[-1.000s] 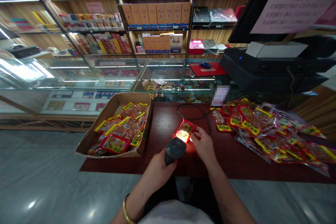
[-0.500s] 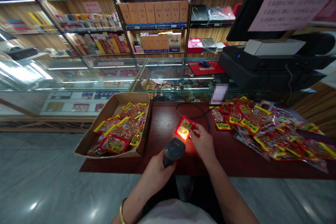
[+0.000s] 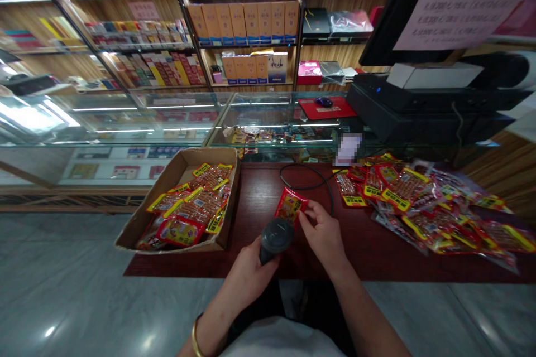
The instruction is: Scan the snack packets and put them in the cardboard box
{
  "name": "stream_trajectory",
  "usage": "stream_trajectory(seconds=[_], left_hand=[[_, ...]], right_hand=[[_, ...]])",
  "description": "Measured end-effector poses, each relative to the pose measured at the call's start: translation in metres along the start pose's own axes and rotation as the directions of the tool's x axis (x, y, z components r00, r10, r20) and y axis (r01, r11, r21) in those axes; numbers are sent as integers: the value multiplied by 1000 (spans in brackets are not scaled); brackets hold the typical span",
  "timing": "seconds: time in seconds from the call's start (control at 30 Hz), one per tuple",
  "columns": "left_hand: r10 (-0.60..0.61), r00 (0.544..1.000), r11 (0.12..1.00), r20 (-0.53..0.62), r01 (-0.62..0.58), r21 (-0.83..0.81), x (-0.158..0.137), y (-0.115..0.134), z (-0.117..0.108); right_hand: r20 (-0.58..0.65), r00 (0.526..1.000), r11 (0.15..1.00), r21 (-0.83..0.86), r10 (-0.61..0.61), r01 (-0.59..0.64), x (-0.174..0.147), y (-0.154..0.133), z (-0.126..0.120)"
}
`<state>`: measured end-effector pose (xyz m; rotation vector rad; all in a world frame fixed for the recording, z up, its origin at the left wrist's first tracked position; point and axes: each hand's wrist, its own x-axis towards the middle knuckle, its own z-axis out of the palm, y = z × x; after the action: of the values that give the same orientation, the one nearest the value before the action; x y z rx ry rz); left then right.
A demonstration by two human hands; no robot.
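Observation:
My left hand (image 3: 248,274) is wrapped round the handle of a dark barcode scanner (image 3: 277,236), whose head points away from me. Just beyond the scanner, a small red and yellow snack packet (image 3: 288,203) is pinched at its right edge by my right hand (image 3: 321,234). The scanner head hides the packet's lower part. Left of my hands stands a cardboard box (image 3: 233,189) holding several snack packets (image 3: 196,206). On the right lies a loose heap of similar red and yellow packets (image 3: 422,206).
A black cable (image 3: 307,183) loops over the dark red wooden tabletop (image 3: 255,201). Behind are a glass counter (image 3: 268,117), a red mouse pad (image 3: 345,107) with a mouse, and a black monitor (image 3: 379,39). Shelves of boxed goods (image 3: 247,22) line the back wall.
The scanner's bright red light on the packet has gone out. The packet has tilted and sits slightly lower, partly behind the scanner head. Both hands keep their grips.

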<state>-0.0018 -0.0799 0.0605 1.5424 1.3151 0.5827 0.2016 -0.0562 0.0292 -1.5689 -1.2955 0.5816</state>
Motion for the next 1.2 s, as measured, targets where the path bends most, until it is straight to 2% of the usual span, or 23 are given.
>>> stream_trajectory(seconds=[0.17,0.27,0.33,0.4,0.43,0.5,0.57,0.63,0.67,0.77,0.83,0.87,0.97,1.03,1.07,1.13,1.2], left_hand=[[-9,999,1000,41,10,-6,-7,-2,-3],[-29,996,1000,84,29,-1,-13,-8,-5],[-53,996,999,76,52,4,-16,-12,-5],[-74,996,997,57,74,-3,-19,-14,-5],[-81,995,997,51,81,-8,-20,-14,-5],[-90,995,996,43,91,-18,-23,-14,-5],[-101,994,994,36,102,-28,-24,-13,-6],[-116,993,992,31,118,-44,-25,-14,-7],[-123,992,991,31,124,-49,-24,-15,-8],[-133,990,990,45,135,-48,-21,-20,-8],[-132,989,990,63,135,-42,-16,-21,-8],[-127,989,991,74,130,-39,-14,-21,-7],[-91,991,995,101,94,-21,-4,-17,-2],[-62,992,998,113,64,-14,1,-11,2],[-49,992,999,117,51,-14,3,-8,4],[-31,992,999,123,33,-13,6,-1,9],[-30,992,999,122,31,-10,6,5,14]], right_hand=[[-39,996,994,73,83,-80,16,25,5],[-30,977,928,323,209,-188,40,27,21],[80,969,814,529,234,-241,57,9,45],[253,957,714,644,143,-276,71,-23,75],[332,941,706,650,68,-280,75,-40,91],[405,911,806,563,-74,-185,80,-70,115],[372,915,911,412,-154,-14,82,-82,121],[271,946,954,281,-180,101,84,-69,105],[215,962,964,242,-166,112,85,-54,89],[-21,996,996,25,-86,86,85,13,22],[-205,974,962,-271,-91,33,75,59,-29],[-269,958,932,-363,-100,-4,68,78,-52],[-413,894,844,-530,-171,-84,47,112,-109],[-446,865,770,-627,-229,-119,44,118,-130],[-434,868,723,-677,-242,-137,46,119,-137],[-371,905,618,-768,-211,-171,56,119,-142],[-281,951,527,-832,-130,-174,67,121,-142]])
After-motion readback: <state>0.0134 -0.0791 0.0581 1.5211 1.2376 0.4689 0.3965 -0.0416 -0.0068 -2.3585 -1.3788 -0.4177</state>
